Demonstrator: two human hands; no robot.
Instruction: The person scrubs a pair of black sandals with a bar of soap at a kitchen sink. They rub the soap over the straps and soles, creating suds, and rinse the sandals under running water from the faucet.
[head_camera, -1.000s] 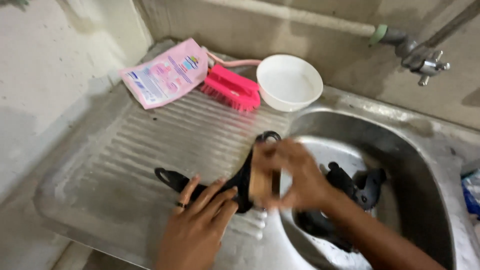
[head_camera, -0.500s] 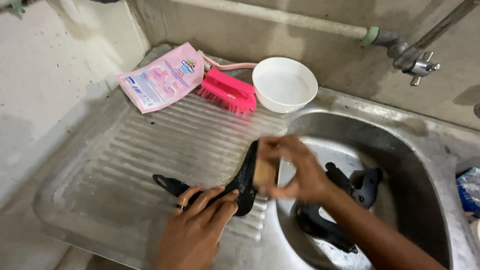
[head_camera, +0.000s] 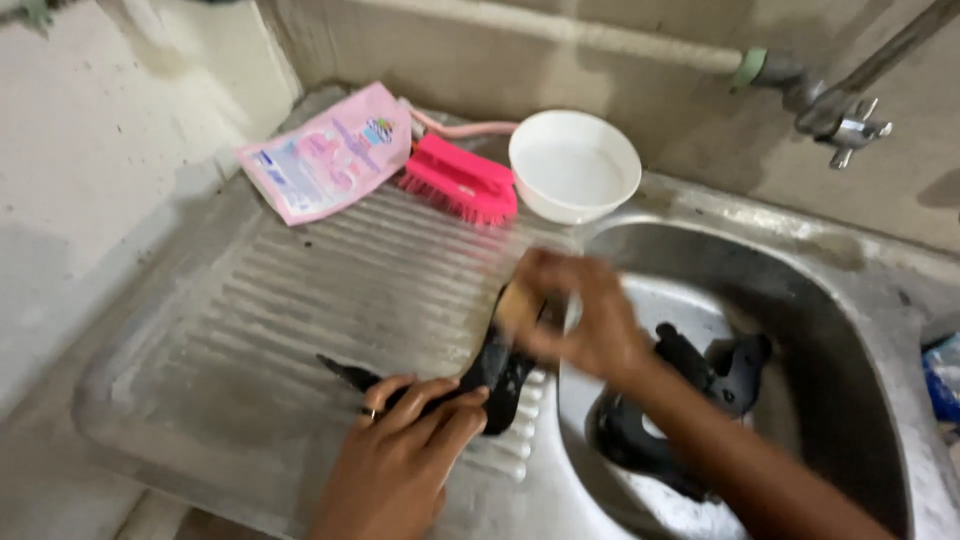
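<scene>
A black sandal lies on the ribbed steel drainboard at the sink's left edge. My left hand, a ring on one finger, presses down on its near end. My right hand is blurred and grips a small tan scrubbing pad against the sandal's upper part. A second black sandal lies in the steel sink basin, right of my right forearm.
At the back of the drainboard lie a pink sachet, a pink scrub brush and a white bowl. A metal tap sticks out from the wall above the basin. A blue object shows at the right edge.
My right hand has moved the pad up and down along the sandal. The camera has shifted slightly; my left hand stays pressed on the sandal's near end.
</scene>
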